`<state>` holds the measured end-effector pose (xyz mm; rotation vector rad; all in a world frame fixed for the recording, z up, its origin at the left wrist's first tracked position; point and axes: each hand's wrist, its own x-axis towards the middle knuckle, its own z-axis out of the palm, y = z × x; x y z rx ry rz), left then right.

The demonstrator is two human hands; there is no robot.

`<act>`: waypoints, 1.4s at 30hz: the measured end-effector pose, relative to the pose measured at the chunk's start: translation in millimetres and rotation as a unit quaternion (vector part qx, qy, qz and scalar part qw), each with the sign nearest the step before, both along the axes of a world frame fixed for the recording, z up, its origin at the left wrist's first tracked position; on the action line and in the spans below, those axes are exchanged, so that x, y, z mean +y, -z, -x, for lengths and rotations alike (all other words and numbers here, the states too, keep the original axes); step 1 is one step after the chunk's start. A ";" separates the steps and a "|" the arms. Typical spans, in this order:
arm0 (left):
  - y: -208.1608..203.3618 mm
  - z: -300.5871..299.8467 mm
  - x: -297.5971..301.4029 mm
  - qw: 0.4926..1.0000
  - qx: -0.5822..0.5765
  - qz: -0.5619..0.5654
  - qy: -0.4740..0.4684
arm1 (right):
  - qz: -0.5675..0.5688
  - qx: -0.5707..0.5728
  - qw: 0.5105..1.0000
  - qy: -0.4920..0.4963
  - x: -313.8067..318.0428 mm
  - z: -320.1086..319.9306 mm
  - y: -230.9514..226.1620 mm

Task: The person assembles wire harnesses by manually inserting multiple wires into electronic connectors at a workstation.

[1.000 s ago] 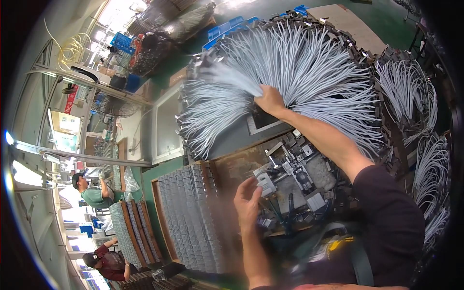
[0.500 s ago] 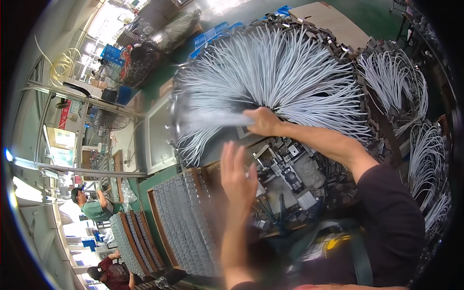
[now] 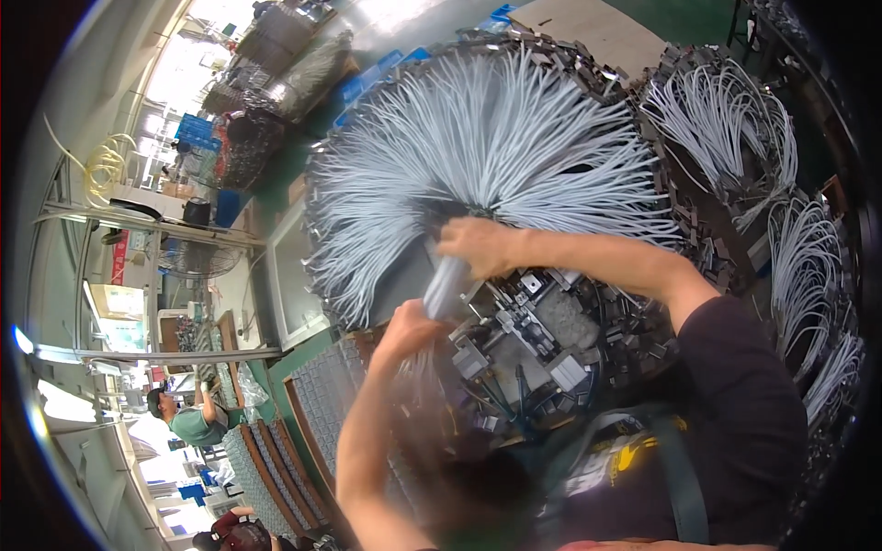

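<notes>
Both my hands are closed around one bundle of white cables (image 3: 446,286). My right hand (image 3: 474,246) grips its upper end, just in front of the middle of a large fan of white cables (image 3: 514,138). Lower and to the left, my left hand (image 3: 407,329) wraps round the same bundle, and blurred strands hang beneath it. The fan's outer ends carry dark and metallic pieces along a round rim. Close by my hands, a small metal fixture (image 3: 519,317) stands on the worktop among scattered small metal parts.
More white cable bunches (image 3: 712,119) lie at the right. At the lower left stands a tray of grey pieces in rows (image 3: 326,386). A person in a green shirt (image 3: 193,422) works at the far left. Blue crates (image 3: 372,78) sit behind the fan.
My right hand has drawn the cable bundle down and left from the fan's middle. My left hand, open and raised before, has moved left and closed on the bundle. The view shifted slightly.
</notes>
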<state>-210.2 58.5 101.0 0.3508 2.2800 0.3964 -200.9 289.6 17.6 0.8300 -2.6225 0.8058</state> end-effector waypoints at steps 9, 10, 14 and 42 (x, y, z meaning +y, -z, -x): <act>15.1 -79.5 62.9 0.830 -0.292 -0.319 -0.352 | -0.183 -0.262 0.918 0.235 101.6 -106.5 -49.6; 28.6 -81.3 77.2 0.804 -0.314 -0.333 -0.378 | -0.187 -0.277 0.913 0.232 105.7 -115.6 -32.3; 59.6 -107.6 102.8 0.753 -0.339 -0.403 -0.394 | -0.230 -0.220 0.909 0.269 100.7 -147.9 -24.7; 84.3 -89.9 127.6 0.551 -0.399 -0.606 -0.413 | 0.127 -0.538 0.832 0.048 118.8 -135.1 -86.7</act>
